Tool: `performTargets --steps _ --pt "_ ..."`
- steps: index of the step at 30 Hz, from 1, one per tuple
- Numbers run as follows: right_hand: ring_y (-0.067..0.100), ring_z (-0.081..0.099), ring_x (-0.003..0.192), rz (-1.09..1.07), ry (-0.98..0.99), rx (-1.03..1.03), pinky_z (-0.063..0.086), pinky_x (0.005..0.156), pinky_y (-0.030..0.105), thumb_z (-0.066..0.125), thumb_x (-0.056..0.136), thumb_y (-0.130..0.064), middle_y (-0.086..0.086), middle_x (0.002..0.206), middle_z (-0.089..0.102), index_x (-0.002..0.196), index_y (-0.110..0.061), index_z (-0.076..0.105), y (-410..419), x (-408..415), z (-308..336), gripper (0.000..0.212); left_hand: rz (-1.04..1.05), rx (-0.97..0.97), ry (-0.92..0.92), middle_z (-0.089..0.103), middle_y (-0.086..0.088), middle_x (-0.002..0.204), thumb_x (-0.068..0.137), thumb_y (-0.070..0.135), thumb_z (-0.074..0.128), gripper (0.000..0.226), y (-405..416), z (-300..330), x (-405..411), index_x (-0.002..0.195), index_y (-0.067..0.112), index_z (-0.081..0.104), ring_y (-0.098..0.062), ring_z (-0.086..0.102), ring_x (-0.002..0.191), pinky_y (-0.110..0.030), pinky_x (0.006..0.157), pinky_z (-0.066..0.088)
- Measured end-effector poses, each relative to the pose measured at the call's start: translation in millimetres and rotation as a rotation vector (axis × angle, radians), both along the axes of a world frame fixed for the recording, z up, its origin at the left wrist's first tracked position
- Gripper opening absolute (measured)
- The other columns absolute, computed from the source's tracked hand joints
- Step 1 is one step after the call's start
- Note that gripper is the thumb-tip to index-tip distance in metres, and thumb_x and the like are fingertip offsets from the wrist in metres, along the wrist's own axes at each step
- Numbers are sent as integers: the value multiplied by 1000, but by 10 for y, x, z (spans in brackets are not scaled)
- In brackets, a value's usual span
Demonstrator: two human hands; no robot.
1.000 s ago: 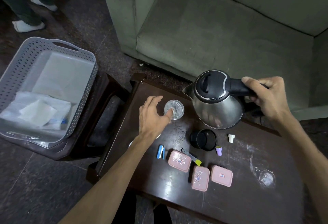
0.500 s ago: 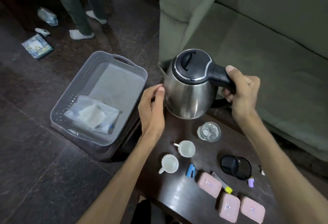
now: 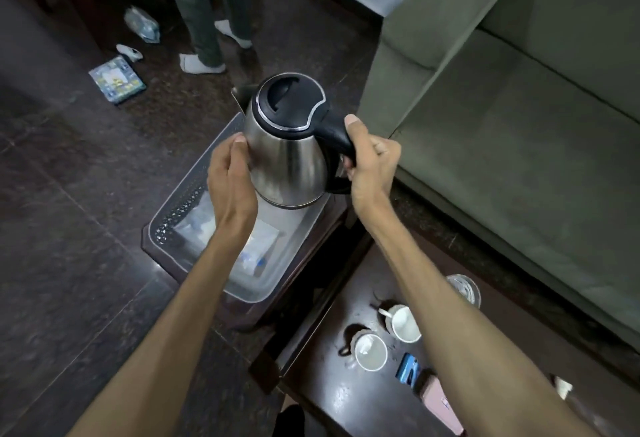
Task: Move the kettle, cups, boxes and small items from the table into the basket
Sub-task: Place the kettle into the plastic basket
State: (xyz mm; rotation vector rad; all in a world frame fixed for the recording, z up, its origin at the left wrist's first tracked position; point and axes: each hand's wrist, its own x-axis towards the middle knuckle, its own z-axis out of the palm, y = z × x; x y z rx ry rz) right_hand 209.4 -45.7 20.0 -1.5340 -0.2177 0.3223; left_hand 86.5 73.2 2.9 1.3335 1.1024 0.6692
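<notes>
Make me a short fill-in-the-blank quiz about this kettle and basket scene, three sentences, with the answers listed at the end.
1. The right hand grips the kettle by its black ____.
2. The left hand rests against the kettle's steel ____.
3. The kettle is held above the grey ____, while two white cups stand on the table.

Missing words: handle; body; basket

Upright steel kettle (image 3: 289, 156) above grey basket (image 3: 180, 208); two white cups (image 3: 388, 336) on table (image 3: 346, 398).
</notes>
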Motion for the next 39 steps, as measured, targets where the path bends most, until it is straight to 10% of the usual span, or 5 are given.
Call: performTargets --steps 6,11,26,39 --pt "21 27 55 -3 -28 -35 22 48 50 69 86 -47 10 52 28 50 1 30 246 -115 -480 72 -58 -59 52 62 -22 134 100 31 36 50 172 -363 -37 129 1 62 -17 56 105 -54 111 45" --pt "21 27 51 8 -81 -91 24 48 51 68 89 -48 27 49 30 51 5 32 309 -170 -728 74 -70 -106 89 53 -29 140 100 30 34 52 265 -618 -81 133 -4 55 -42 50 132 -54 114 43" --pt "20 33 52 -6 17 -166 29 54 41 67 89 -57 4 50 33 48 -20 31 236 -388 -777 67 -152 -71 84 57 6 150 108 37 20 52 254 -662 -149 150 33 49 -12 50 140 -42 122 37" --pt "12 48 62 174 125 -161 41 67 36 57 95 -61 6 58 46 61 -7 50 54 -338 -609 65 -54 -83 157 60 -1 136 106 43 33 51 -51 -643 -313 141 14 54 -17 54 129 -49 117 42"
